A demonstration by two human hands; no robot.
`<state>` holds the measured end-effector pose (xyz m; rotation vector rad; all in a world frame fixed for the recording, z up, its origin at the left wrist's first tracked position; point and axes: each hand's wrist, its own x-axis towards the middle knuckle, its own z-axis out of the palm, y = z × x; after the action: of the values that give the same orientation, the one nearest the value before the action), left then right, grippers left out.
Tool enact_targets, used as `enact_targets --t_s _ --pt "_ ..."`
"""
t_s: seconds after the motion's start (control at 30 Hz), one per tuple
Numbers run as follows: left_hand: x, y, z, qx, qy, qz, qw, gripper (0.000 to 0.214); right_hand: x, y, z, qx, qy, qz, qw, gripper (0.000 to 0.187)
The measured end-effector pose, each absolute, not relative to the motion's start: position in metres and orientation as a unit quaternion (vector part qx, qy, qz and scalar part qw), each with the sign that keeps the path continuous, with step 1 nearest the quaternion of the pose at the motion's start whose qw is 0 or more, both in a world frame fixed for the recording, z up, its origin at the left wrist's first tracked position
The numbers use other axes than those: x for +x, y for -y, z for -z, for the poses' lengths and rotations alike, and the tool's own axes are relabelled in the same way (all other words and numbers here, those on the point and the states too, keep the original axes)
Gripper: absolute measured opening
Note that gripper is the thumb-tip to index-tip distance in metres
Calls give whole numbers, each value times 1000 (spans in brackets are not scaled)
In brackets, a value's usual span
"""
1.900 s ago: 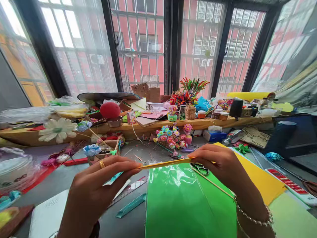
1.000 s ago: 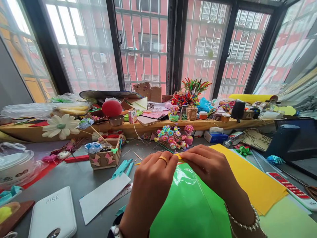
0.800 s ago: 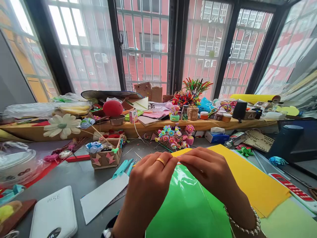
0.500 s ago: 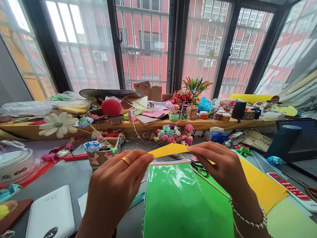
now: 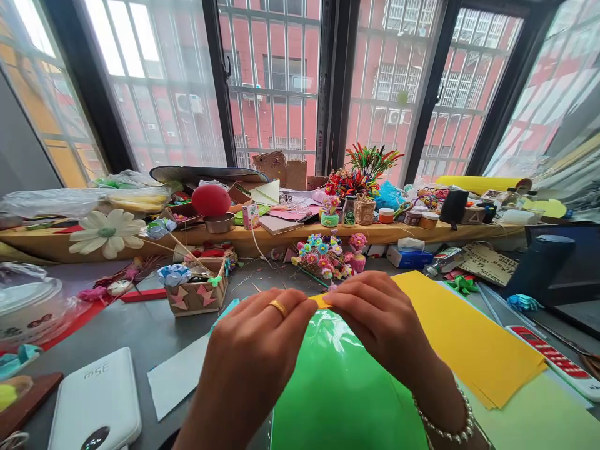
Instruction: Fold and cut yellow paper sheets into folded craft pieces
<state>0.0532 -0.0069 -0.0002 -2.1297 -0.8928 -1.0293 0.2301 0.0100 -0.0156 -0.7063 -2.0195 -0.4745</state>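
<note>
A small piece of yellow paper (image 5: 322, 302) is pinched between both hands, with only a short strip showing between the fingertips. My left hand (image 5: 265, 340), with a gold ring, is closed on its left end. On the right end, my right hand (image 5: 379, 315), with a beaded bracelet at the wrist, is closed too. Both hands are over a shiny green folder (image 5: 342, 394), and their fingers hide most of the paper. More yellow sheets (image 5: 469, 331) lie to the right of my right hand.
A white power bank (image 5: 96, 400) and a pale sheet (image 5: 175, 378) lie left. Behind them stands a cardboard box (image 5: 197, 294) with paper stars. Crochet flowers (image 5: 323, 253) sit beyond the hands. A red and white strip (image 5: 553, 359) lies right. The cluttered ledge (image 5: 281, 237) runs below the windows.
My hands have come closer together and slightly lower, so less of the yellow paper shows between them. The scissors and thin stick seen before are now hidden behind my right hand.
</note>
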Motion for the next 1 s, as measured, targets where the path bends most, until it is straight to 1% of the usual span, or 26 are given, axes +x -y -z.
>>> enact_targets --t_s 0.03,0.13,0.23,0.37,0.53,0.63,0.77,0.9,1.0 --pt "56 6 0 -807 334 390 291 14 228 -10 17 -280 823 191 456 10" --pt "48 4 1 -812 328 405 261 13 235 -10 19 -285 826 184 450 11" --pt "23 1 2 -796 343 419 272 9 249 -10 16 -304 817 184 454 13" --pt "1 1 2 -789 357 435 246 13 258 -9 12 -308 812 180 462 14" --pt "8 5 1 -773 371 451 250 14 260 -8 11 -324 813 182 448 14" --pt "19 5 -1 -769 381 455 239 18 261 -9 12 -346 808 192 437 16" --pt "40 2 -2 -780 348 434 287 25 257 -11 13 -348 809 204 427 16" --pt "64 3 1 -790 325 418 308 11 245 -7 15 -319 821 184 436 15" --pt "66 5 3 -792 326 407 318 13 243 -4 15 -319 823 181 434 16"
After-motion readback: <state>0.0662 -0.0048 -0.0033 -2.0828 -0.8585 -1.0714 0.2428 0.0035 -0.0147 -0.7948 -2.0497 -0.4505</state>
